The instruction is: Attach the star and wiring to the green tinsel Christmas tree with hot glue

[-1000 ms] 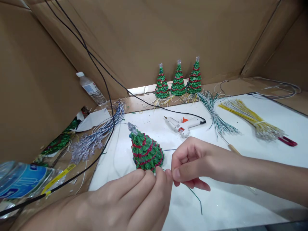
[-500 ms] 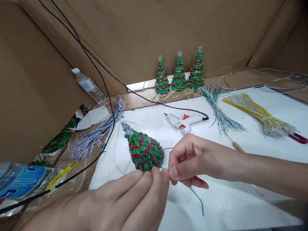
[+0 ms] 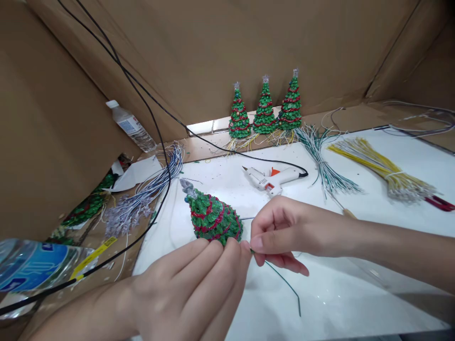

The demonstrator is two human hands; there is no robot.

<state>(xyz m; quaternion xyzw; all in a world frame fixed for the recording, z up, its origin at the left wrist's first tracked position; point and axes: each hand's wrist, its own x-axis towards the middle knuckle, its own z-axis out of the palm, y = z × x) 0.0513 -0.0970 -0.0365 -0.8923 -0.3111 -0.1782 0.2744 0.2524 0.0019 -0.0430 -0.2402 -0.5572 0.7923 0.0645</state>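
Observation:
A small green Christmas tree with red garlands and a silver star lies tilted on the white board, its lower end partly hidden behind my left hand. My left hand is closed, thumb and index pinched together just in front of the tree. Touching its fingertips, my right hand pinches a thin green wire. The wire's bent tail runs down over the board. Bits of green show between the two pinches, though the fingers hide most of that end. A dark thin wire passes between the tree and my right hand.
A white glue gun lies behind my hands, its black cord crossing the left side. Three decorated trees stand at the back. Wire bundles lie right, blue-white wires left, near two bottles.
My left hand has shifted slightly upward, nearer the tree's lower end. The right hand has barely moved, and the green wire's upper part now shows more beneath it.

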